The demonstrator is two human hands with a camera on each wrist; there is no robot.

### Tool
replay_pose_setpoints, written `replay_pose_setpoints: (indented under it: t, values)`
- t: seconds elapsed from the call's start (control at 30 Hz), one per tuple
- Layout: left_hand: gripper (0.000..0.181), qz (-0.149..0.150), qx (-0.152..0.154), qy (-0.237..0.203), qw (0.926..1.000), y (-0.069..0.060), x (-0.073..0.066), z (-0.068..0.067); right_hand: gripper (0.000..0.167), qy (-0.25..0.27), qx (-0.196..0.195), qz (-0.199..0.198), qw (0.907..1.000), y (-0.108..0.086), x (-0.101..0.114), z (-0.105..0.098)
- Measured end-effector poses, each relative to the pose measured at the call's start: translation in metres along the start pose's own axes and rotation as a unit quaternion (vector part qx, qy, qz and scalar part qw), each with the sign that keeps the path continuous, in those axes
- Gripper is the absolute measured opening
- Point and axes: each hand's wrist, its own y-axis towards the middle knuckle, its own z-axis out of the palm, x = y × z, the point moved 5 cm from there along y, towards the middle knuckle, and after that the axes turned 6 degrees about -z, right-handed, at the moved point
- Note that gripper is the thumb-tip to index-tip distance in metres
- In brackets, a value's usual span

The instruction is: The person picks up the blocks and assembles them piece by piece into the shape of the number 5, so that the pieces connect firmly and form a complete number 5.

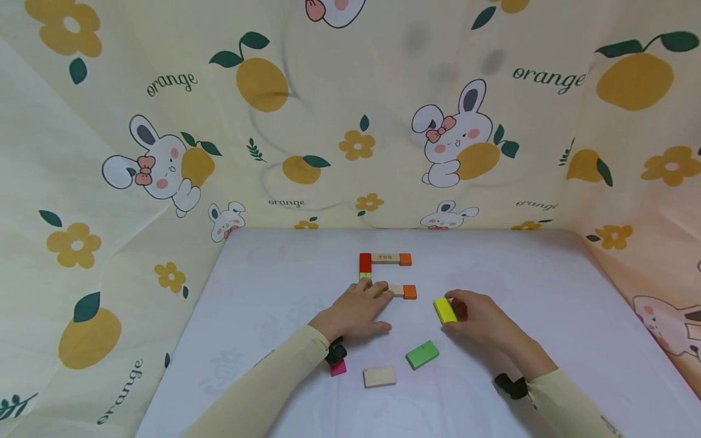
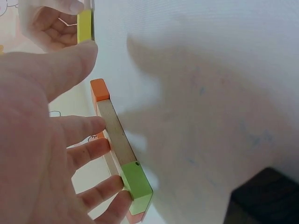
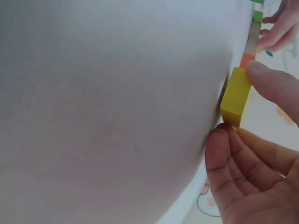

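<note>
My left hand (image 1: pixel 357 309) reaches over the lower corner of a flat block outline, fingers spread. In the left wrist view its fingertips touch a green block (image 2: pixel 136 179) and a plain wooden block (image 2: pixel 116 132), which ends in an orange block (image 2: pixel 99 88). The outline's upper part has a red block (image 1: pixel 365 262), a lettered wooden block (image 1: pixel 385 258) and another orange block (image 1: pixel 405 260). Right of the outline, my right hand (image 1: pixel 484 316) pinches a yellow block (image 3: pixel 236 95) by its ends between thumb and fingers, close to the tabletop.
Nearer the front lie a loose green block (image 1: pixel 422 354), a pale wooden block (image 1: pixel 380 376) and a pink block (image 1: pixel 338 368) partly hidden by the left wrist. A white cloth covers the table (image 1: pixel 263 274). Behind it hangs a printed curtain (image 1: pixel 339 79).
</note>
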Motion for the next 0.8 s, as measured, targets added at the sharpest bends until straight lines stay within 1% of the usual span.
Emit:
replay_pose_setpoints:
  t: [0.27,0.57,0.7,0.8]
  values:
    - [0.078,0.004,-0.005,0.007,1.0000,0.001,0.000,0.001,0.065,-0.006,-0.001,0.003,1.0000,0.007,0.009,0.001]
    - [0.078,0.003,-0.009,0.014,0.9999,0.001,-0.001,0.000,0.065,-0.009,-0.002,-0.010,0.9999,0.013,0.026,0.001]
    - [0.077,0.005,-0.012,0.019,0.9997,0.002,-0.001,0.002,0.062,-0.009,-0.005,-0.023,0.9997,0.016,0.033,0.002]
    - [0.077,0.006,-0.013,0.021,0.9997,0.002,-0.001,0.003,0.059,-0.002,-0.004,-0.024,0.9997,0.018,0.037,0.004]
